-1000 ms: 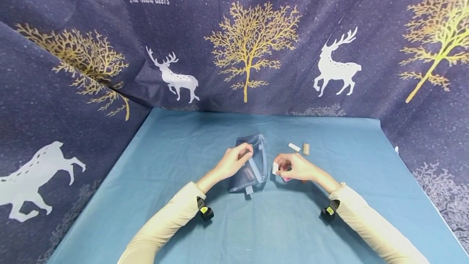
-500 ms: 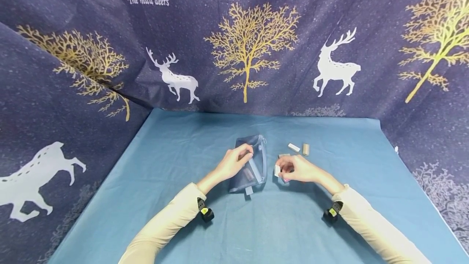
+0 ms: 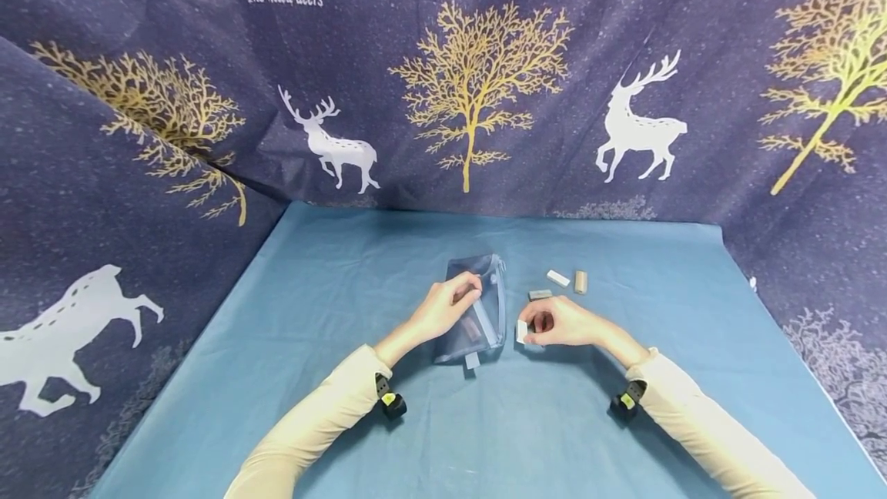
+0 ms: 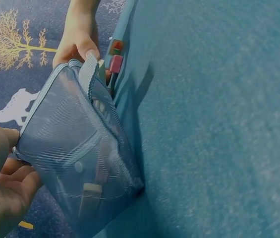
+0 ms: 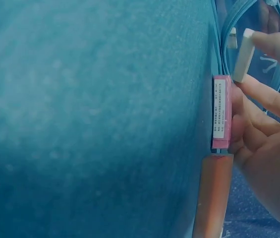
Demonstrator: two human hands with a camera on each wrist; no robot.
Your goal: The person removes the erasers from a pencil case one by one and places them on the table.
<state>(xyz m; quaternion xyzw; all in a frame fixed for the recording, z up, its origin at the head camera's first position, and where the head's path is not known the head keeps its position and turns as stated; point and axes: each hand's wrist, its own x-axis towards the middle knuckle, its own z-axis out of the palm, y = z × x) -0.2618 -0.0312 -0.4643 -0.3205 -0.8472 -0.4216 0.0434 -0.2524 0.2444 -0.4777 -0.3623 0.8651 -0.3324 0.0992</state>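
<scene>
My left hand (image 3: 446,305) pinches the edge of a blue mesh zip pouch (image 4: 65,124) lying on the blue cloth. Through the mesh, a white-ended block (image 4: 91,191) and other small items show inside. To the right of the pouch, my right hand (image 3: 564,320) holds a small white eraser (image 5: 245,55) between thumb and forefinger, close to the zip side. Below its curled fingers is a pink block with a printed white label (image 5: 221,111); whether they touch it I cannot tell. An orange-brown block (image 5: 213,196) lies beside the pink one.
Behind the right hand lie a grey block (image 3: 540,295), a white block (image 3: 557,278) and a tan block (image 3: 580,282). A dark blue curtain (image 3: 416,137) with deer and trees hangs at the table's back and left.
My right hand has shifted slightly nearer to me with the white eraser, uncovering the grey block behind it. The left hand and the pouch stay where they were.
</scene>
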